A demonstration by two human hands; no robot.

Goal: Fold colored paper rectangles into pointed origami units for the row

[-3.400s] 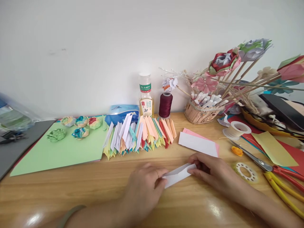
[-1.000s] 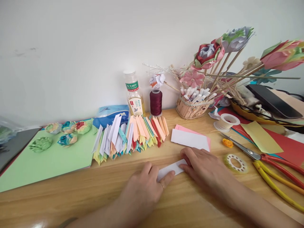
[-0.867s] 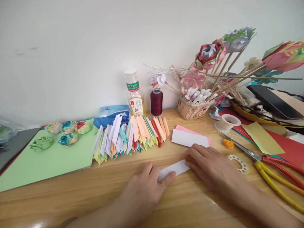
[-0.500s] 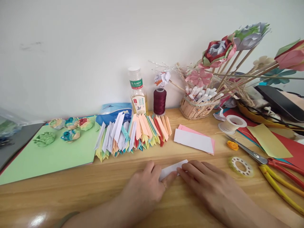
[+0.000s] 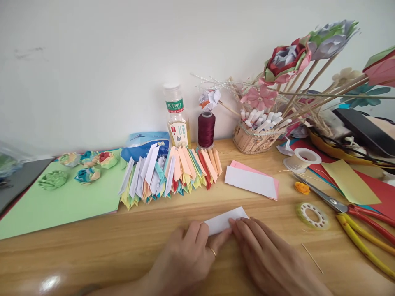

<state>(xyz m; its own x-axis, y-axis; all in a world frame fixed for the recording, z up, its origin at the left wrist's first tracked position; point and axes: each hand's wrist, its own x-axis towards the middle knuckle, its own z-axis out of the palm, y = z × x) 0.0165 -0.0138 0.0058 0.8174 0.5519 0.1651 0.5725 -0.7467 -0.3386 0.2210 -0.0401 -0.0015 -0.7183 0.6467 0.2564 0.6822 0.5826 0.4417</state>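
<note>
A narrow white paper strip (image 5: 226,220) lies slantwise on the wooden table between my two hands, and looks folded lengthwise. My left hand (image 5: 193,246) grips its left end, fingers curled and the thumb stretched along the lower edge; a ring shows on this hand. At the right end, my right hand (image 5: 265,250) presses its fingertips on the lower edge, the fingers close together and its thumb mostly hidden. Beyond it rest a white paper rectangle (image 5: 249,181) and a pink paper (image 5: 275,192) beneath. Further left stands a dense row of folded paper pieces (image 5: 173,172) in several colours.
On the right are scissors (image 5: 333,202), a tape roll (image 5: 313,216), a white spool (image 5: 302,159) and a thin stick (image 5: 312,258). Behind stand a bottle (image 5: 177,119), maroon thread (image 5: 206,129) and a basket (image 5: 256,139) with paper flowers. Green sheets (image 5: 77,205) lie left.
My right hand has drawn down toward me, and more of the strip's face shows. A thin stick has come into sight beside the right hand. The view has shifted slightly.
</note>
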